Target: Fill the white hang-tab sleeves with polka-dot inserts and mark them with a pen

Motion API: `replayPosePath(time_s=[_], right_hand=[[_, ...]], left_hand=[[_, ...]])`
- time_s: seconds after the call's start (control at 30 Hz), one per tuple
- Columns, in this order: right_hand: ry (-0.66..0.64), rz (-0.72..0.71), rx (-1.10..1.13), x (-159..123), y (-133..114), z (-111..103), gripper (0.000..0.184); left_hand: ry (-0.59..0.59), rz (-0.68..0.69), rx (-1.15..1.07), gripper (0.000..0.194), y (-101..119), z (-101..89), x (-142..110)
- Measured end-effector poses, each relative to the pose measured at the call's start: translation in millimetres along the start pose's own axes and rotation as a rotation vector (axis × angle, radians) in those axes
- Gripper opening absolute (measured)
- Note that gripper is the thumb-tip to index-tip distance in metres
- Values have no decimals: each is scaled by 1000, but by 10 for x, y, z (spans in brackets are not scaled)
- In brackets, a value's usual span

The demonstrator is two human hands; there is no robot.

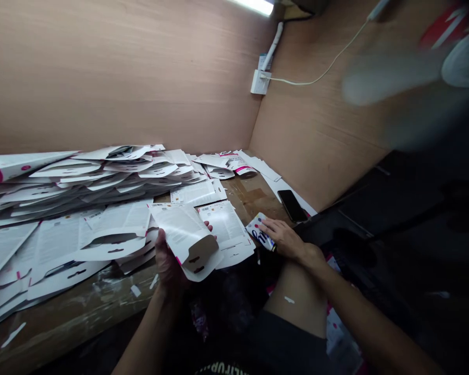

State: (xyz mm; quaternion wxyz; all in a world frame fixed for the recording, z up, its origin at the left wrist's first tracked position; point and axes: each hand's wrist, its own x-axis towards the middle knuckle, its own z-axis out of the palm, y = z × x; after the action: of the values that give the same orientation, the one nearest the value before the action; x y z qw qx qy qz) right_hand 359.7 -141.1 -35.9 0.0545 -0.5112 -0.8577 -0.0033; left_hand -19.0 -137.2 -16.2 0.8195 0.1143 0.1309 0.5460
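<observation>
On the packet (260, 233), big blue letters are seen, but I cannot read them surely; the print on the white pouch (182, 226) is too small. This pouch has an open mouth and hanging slots. The left hand (169, 263) is closed on it, above the table edge (121, 291). The right hand (284, 237) bends its fingers over the packet; whether it grips, I cannot tell.

The raised sleeve (182, 229) looks like smooth white paperboard, its printed face throwing a soft sheen; the piled sleeves (113, 177) are duller card. The small packet (262, 235) seems slick and printed. Brown tape-like film gives the table (254, 195) a wrinkled gloss. The 2 walls (121, 78) look like near-matt board, the phone (292, 205) smooth and glassy, the socket (260, 82) white plastic, the shorts (297, 338) matt dark cloth.
</observation>
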Motion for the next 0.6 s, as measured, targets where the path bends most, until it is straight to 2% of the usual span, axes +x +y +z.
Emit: replayPosePath(time_s=[0.03,0.1,0.17,0.23,0.3,0.4,0.47,0.6], right_hand=[[53,-28,37,-47,-16,-30,44],[226,-43,146,-147,-134,-160,40],[424,-40,279,-227,-386,-370,44],[526,-92,362,-253,-741,-592,48],[488,-212,318,-213,-1119,-746,44],[410,-284,141,-54,-1551,-775,37],[414,-255,84,71,-1708,-704,36],[423,-269,110,224,-1845,-580,37]], left_hand=[[-8,6,-2,86,-5,23,11],[-12,18,-3,86,-27,70,34],[10,23,0,87,-79,123,67],[54,33,3,86,-169,191,108],[100,26,6,84,-288,274,140],[137,-30,20,83,-454,392,148],[153,-74,31,83,-511,441,143],[196,-88,7,85,-509,472,164]])
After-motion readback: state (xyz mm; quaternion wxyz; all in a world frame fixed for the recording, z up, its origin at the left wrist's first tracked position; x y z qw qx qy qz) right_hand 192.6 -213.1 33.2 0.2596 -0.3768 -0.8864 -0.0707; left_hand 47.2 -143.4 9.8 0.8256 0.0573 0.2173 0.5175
